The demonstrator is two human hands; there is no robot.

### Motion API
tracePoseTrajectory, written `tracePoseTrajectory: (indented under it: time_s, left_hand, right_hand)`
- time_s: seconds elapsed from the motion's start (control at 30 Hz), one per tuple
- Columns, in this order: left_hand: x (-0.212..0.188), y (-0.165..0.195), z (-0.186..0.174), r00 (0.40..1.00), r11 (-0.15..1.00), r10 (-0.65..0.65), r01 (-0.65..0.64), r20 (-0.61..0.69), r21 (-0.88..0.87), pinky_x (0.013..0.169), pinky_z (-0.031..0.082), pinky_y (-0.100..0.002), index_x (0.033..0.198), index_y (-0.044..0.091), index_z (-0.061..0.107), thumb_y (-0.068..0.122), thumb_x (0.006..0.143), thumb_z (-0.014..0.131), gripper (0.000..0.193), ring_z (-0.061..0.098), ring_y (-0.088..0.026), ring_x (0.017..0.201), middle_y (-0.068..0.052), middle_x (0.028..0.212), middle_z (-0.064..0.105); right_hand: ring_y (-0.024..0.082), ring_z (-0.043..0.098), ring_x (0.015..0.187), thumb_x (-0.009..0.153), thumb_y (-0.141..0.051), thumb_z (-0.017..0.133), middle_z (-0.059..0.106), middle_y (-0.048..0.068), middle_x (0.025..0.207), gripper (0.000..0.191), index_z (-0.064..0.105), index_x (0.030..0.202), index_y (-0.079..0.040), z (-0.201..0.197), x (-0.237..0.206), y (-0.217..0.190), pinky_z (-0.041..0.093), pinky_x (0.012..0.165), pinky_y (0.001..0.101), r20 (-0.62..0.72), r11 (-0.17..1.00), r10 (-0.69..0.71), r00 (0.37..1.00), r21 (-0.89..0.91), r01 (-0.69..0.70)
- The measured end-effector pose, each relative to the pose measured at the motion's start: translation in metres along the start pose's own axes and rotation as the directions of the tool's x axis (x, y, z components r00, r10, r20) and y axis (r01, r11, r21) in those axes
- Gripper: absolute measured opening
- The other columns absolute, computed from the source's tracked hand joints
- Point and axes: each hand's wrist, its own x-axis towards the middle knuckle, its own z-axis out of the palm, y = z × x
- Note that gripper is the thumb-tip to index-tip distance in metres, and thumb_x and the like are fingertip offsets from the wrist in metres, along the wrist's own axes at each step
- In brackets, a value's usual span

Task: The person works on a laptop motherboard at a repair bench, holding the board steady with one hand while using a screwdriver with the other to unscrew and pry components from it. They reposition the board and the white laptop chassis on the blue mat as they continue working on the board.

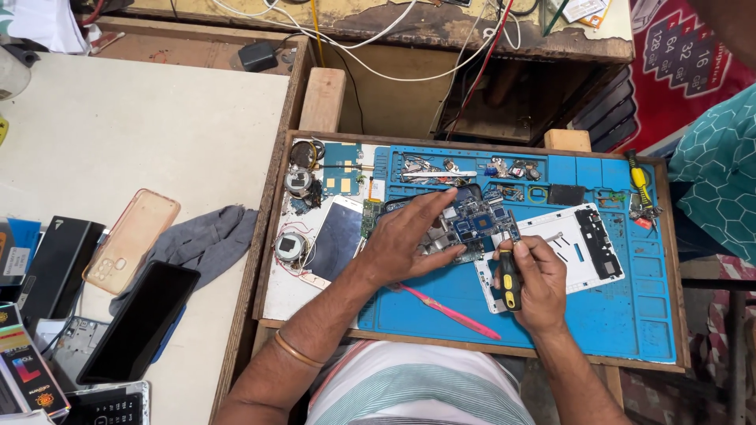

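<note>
My left hand (pixel 409 236) rests flat on an opened phone with its blue circuit board (pixel 476 220) exposed, holding it down on the blue work mat (pixel 614 315). My right hand (pixel 531 279) grips a black and yellow screwdriver (pixel 509 279), its tip at the board's right edge. A white phone back frame (pixel 587 244) lies just right of the board, partly under my right hand. A pink plastic pry tool (pixel 449 311) lies on the mat below my left wrist.
A wooden tray (pixel 272 228) holds the mat, loose parts, small speakers (pixel 291 245) and a phone screen (pixel 337 236). A second screwdriver (pixel 639 179) lies at the mat's right. On the white table at left sit a grey cloth (pixel 201 240), clear case (pixel 134 236) and black phone (pixel 140 319).
</note>
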Motion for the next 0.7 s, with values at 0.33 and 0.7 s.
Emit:
tracePoseTrajectory:
  time_s: [0.33, 0.7]
  left_hand:
    - [0.0009, -0.0004, -0.001, 0.999, 0.999, -0.004, 0.003, -0.047, -0.037, 0.09, 0.064, -0.037, 0.155, 0.01, 0.041, 0.038, 0.083, 0.09, 0.092, 0.072, -0.028, 0.11, -0.017, 0.133, 0.064]
    - [0.0007, -0.008, -0.0078, 0.971, 0.977, -0.185, 0.165, -0.148, -0.137, 0.081, 0.065, -0.03, 0.14, 0.009, 0.06, 0.04, 0.076, 0.093, 0.079, 0.074, -0.019, 0.102, -0.013, 0.128, 0.067]
  right_hand:
    - [0.012, 0.064, 0.059, 0.107, -0.023, 0.056, 0.07, 0.011, 0.087, 0.027, 0.067, 0.108, 0.001, -0.0016, -0.001, 0.0003, 0.053, 0.051, 0.0239, 0.07, 0.998, 0.059, 0.996, -0.001, -0.059]
    - [0.014, 0.066, 0.068, 0.109, -0.021, 0.061, 0.067, 0.011, 0.091, 0.029, 0.063, 0.124, 0.004, -0.0069, 0.0046, -0.0006, 0.052, 0.054, 0.0244, 0.048, 0.989, 0.027, 0.998, 0.144, -0.034]
